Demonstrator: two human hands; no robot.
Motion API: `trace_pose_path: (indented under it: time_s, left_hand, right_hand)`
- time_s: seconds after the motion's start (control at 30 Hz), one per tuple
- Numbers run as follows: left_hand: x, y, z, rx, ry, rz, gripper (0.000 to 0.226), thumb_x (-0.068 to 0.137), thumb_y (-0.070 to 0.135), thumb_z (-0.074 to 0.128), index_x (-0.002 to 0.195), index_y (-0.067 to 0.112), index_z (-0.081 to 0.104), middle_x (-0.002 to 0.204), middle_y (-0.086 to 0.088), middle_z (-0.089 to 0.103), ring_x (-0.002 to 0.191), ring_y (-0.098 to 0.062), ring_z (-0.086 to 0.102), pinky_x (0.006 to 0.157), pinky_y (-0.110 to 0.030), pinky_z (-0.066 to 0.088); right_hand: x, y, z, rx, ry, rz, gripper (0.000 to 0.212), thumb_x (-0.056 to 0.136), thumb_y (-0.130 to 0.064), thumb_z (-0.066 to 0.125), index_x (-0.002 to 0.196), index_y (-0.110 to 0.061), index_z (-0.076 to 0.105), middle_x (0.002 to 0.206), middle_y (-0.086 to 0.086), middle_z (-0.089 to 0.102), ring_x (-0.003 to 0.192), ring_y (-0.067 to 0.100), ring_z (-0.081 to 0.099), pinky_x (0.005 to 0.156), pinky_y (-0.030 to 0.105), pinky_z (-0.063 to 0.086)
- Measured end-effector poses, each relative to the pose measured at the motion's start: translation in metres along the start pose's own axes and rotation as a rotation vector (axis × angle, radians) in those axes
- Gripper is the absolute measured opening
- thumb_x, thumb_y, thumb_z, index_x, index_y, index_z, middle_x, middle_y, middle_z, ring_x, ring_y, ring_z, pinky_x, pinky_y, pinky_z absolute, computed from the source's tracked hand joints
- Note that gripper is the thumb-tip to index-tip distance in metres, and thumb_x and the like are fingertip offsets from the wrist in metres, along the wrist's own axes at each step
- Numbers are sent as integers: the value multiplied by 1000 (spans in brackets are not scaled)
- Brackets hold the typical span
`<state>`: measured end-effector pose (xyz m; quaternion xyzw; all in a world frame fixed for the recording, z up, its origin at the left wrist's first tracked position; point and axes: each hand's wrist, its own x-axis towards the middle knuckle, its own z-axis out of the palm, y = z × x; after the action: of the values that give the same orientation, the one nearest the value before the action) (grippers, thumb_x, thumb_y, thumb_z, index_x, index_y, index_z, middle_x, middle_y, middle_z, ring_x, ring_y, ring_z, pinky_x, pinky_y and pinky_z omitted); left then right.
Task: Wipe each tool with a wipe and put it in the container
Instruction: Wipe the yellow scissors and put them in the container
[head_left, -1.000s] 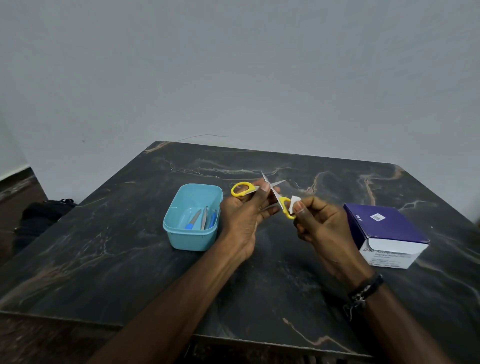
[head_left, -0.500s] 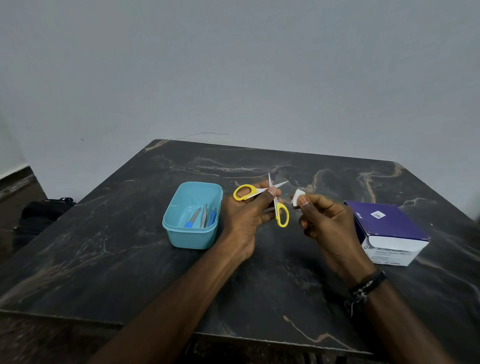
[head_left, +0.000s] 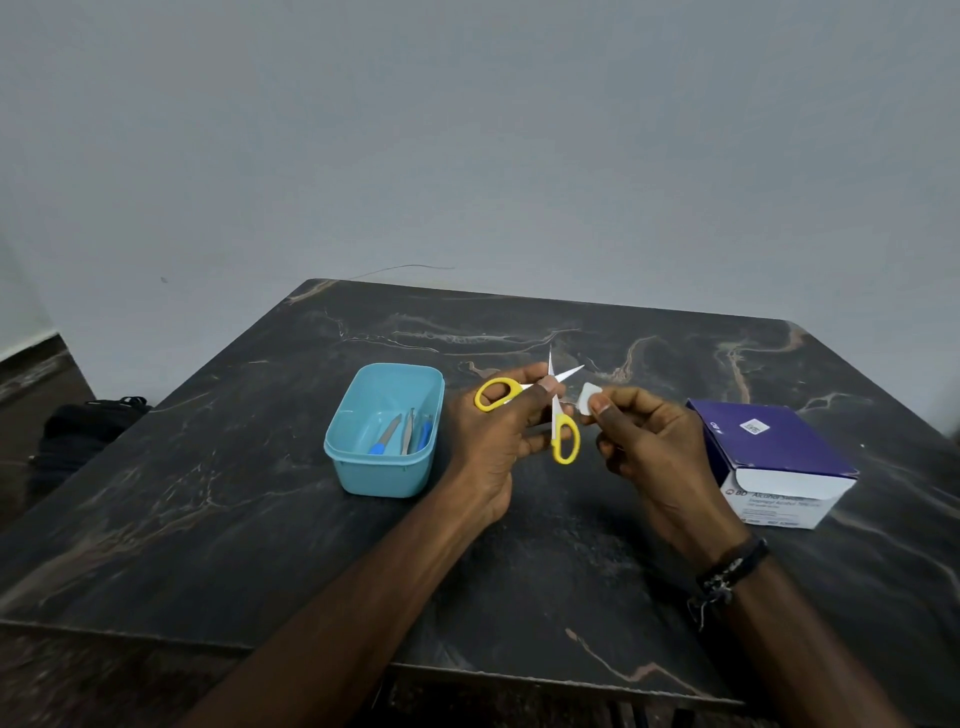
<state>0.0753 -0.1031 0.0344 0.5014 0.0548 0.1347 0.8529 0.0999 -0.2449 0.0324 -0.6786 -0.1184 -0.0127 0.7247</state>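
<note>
Yellow-handled scissors (head_left: 551, 410), blades spread, being gripped in left hand (head_left: 493, 441) just right of the container (head_left: 363, 467). Right hand (head_left: 649, 452) pinching the wipe (head_left: 588, 399) beside the blades, apart. Wiping step likely; next, stroking each blade, minding tips.

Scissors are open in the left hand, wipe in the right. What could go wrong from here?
1. The scissors have bare open tips, and the right hand with the wipe is close: it may get nicked.
2. The left hand pinches near the pivot, so they could slip and miss the container.
</note>
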Motion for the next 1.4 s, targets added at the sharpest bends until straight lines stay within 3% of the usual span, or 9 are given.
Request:
trace_pose_path:
  time_s: [0.8, 0.97, 1.2, 1.4]
  left_hand:
    - [-1, -5, 1, 21, -130, -35, 12, 85, 2, 66, 93, 10, 71, 89, -12, 75, 76, -23, 71, 65, -39, 58]
    - [-2, -7, 2, 29, -139, -30, 14, 85, 1, 66, 98, 5, 71, 93, -16, 73, 79, -25, 71, 68, -43, 59]
    - [-2, -10, 2, 59, -146, -10, 14, 87, 1, 65, 100, 2, 70, 96, -16, 73, 85, -29, 72, 69, -45, 60]
    - [-2, -12, 1, 76, -145, -17, 15, 86, 2, 67, 101, 4, 70, 99, -16, 73, 93, -32, 71, 74, -48, 60]
  right_hand:
    - [-1, -2, 1, 90, 32, 46, 14, 88, -12, 64, 88, -16, 77, 79, 6, 72, 54, 9, 43, 48, 21, 34]
    - [-1, -1, 1, 97, 33, 65, 13, 89, -11, 63, 94, -9, 75, 85, 16, 65, 51, 7, 41, 49, 22, 33]
    - [-2, -2, 0, 108, -24, 96, 12, 90, -9, 60, 89, -9, 73, 64, 1, 62, 48, 5, 44, 41, 15, 35]
    - [-4, -3, 1, 98, -93, 103, 14, 89, -12, 60, 94, -5, 72, 69, 5, 63, 51, 7, 49, 43, 16, 38]
